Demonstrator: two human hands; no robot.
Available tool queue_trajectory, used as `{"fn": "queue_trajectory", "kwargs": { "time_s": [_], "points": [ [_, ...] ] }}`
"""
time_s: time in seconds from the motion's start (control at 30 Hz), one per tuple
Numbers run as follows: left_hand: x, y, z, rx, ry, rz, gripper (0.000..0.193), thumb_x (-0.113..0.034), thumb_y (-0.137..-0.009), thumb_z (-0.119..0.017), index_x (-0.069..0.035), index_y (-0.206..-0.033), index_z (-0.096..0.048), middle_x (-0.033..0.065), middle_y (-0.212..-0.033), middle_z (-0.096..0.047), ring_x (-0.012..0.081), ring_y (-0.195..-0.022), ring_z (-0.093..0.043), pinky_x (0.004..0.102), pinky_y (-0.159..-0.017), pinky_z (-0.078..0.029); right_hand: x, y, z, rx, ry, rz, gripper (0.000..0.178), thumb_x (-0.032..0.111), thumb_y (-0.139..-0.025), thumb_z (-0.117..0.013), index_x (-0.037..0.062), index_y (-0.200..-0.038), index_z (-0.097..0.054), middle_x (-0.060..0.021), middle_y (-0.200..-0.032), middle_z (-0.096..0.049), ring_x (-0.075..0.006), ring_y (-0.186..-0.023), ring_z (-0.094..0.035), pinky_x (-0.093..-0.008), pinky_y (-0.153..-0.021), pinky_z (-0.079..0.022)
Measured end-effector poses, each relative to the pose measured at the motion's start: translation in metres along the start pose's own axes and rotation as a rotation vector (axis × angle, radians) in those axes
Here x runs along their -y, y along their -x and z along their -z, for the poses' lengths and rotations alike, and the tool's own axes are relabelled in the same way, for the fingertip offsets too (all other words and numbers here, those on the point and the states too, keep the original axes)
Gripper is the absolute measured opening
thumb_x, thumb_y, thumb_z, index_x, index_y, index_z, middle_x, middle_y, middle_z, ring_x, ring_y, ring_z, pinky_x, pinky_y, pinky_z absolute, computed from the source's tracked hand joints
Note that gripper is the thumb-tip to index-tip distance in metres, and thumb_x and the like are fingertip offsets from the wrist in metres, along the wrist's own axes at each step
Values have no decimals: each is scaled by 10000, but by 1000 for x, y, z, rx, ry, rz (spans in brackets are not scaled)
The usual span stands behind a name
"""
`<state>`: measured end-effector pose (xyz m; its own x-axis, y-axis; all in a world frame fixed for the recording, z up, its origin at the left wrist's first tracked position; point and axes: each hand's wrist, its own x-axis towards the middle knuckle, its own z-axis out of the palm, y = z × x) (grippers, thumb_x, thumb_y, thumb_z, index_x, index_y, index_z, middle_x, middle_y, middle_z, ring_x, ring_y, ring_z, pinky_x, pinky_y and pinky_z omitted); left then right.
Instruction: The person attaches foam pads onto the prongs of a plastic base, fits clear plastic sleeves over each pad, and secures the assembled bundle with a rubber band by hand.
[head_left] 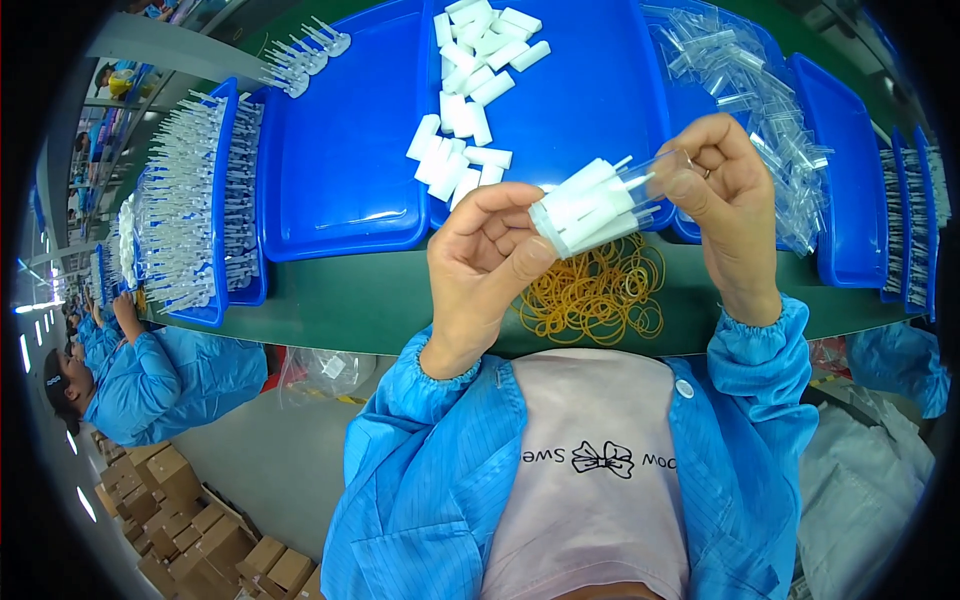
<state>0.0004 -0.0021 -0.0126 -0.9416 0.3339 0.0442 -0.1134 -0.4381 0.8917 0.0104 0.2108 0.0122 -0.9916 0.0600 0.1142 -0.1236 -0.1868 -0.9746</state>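
Note:
My left hand [478, 268] is closed round the base of a white assembly [588, 205], a cluster of white blocks and thin pins on a round base. It is tilted, with the pins pointing up to the right. At the pin end my right hand [735, 195] pinches a clear plastic sleeve [667, 168] between thumb and fingers. The sleeve overlaps the pin tips; how far down it reaches is hard to see. Just below the assembly, a pile of yellow rubber bands [595, 295] lies on the green table [390, 295].
White blocks [465, 110] lie in and along a blue tray [590, 90] ahead. Clear plastic sleeves [775, 120] fill another at the right. White pinned pieces [190, 200] stand packed at the left, near an empty-looking blue tray [345, 170]. A co-worker [160, 375] sits left, by cardboard boxes [200, 520].

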Motion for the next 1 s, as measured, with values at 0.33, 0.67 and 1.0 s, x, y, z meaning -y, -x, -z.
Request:
{"fn": "queue_trajectory", "kwargs": {
  "time_s": [0.33, 0.67, 1.0],
  "points": [
    [3, -1, 2, 21, -25, -66, 382, 30, -764, -695, 48, -1109, -534, 131, -1086, -563, 208, -1010, -593, 323, -878, -520, 3, 15, 5, -67, 103, 104, 149, 22, -808, -636, 20, -947, -581, -68, -914, -573, -150, -901, -556, -274, -815, -432],
    [-9, 4, -5, 20, 24, -8, 448, 42, -737, -713, 42, -1149, -537, 126, -1071, -562, 207, -996, -598, 337, -890, -519, 16, 19, 2, -25, 122, 187, 162, -10, -749, -663, 32, -890, -596, -65, -871, -579, -150, -874, -526, -279, -809, -409],
    [-3, 3, -6, 48, -43, -23, 413, 51, -735, -707, 55, -1119, -553, 116, -1066, -539, 231, -1003, -601, 338, -898, -522, 17, 27, -14, -7, 295, 272, 177, -33, -689, -690, 33, -832, -607, -69, -856, -617, -169, -850, -532, -307, -802, -410]
  ]
}}
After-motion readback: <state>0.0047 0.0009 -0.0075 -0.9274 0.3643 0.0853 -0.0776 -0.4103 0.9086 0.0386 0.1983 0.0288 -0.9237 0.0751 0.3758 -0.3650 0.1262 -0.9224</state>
